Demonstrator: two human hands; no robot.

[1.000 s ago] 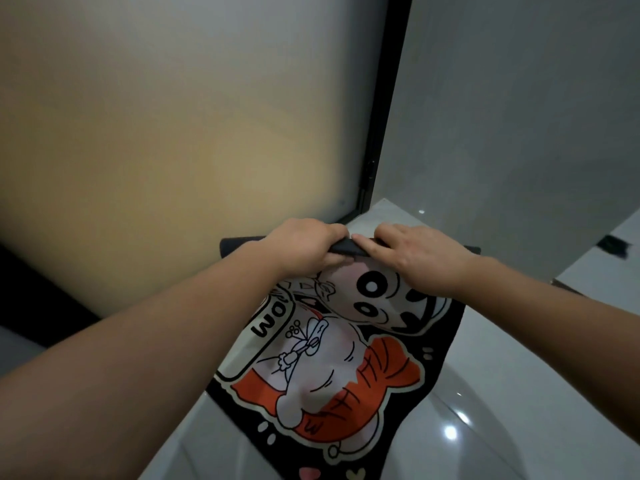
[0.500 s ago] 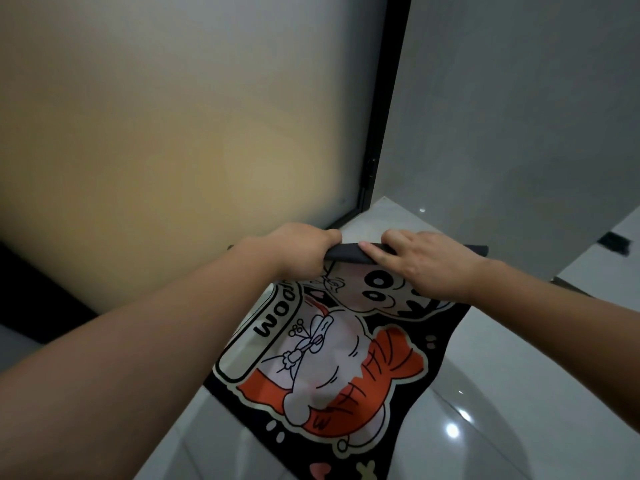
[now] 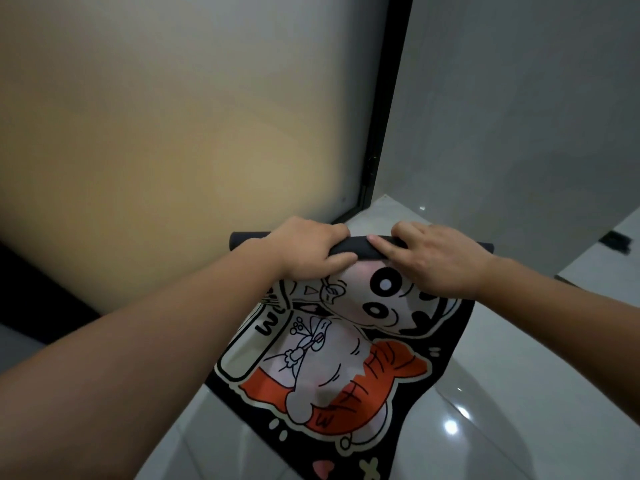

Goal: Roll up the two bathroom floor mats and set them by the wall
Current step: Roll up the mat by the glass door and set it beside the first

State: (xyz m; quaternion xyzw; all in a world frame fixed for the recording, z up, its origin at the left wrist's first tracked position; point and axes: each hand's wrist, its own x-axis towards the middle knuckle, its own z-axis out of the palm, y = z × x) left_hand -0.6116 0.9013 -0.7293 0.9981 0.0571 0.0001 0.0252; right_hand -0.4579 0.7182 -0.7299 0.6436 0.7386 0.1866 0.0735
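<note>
A black floor mat printed with a cartoon figure in white and orange hangs from my hands, its lower part reaching toward the glossy floor. Its top edge is wound into a thin black roll. My left hand is closed around the roll's left half. My right hand presses on the right half with the fingers laid flat over it. Only one mat is in view.
A frosted glass panel with a black frame stands right behind the mat. A grey wall rises to the right. White glossy floor tiles lie below, and a small dark object sits at the far right.
The roll at the top of the mat has grown thicker and taken in more of the printed face. Both hands have turned it and stay at the same height.
</note>
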